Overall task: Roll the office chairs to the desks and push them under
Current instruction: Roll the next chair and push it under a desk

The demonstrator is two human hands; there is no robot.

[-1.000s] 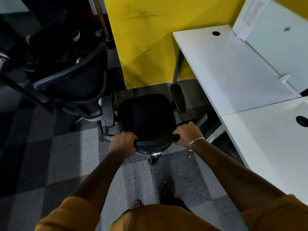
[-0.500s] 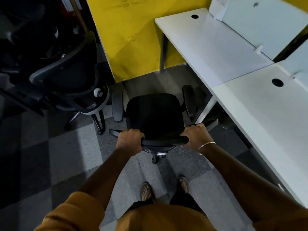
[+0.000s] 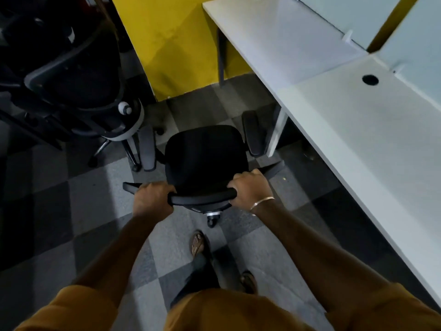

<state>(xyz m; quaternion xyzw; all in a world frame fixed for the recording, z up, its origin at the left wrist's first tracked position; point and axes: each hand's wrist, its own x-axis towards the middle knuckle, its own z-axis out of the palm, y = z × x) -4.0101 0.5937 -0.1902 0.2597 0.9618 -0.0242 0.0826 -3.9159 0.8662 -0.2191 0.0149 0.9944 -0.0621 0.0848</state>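
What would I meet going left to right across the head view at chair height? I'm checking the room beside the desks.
Parked mesh chair → left hand → black office chair → right hand → white desk.

A yellow wall panel stands ahead of the hands, rising from a floor of grey checkered carpet tiles. White divider screens stand far ahead to the right.
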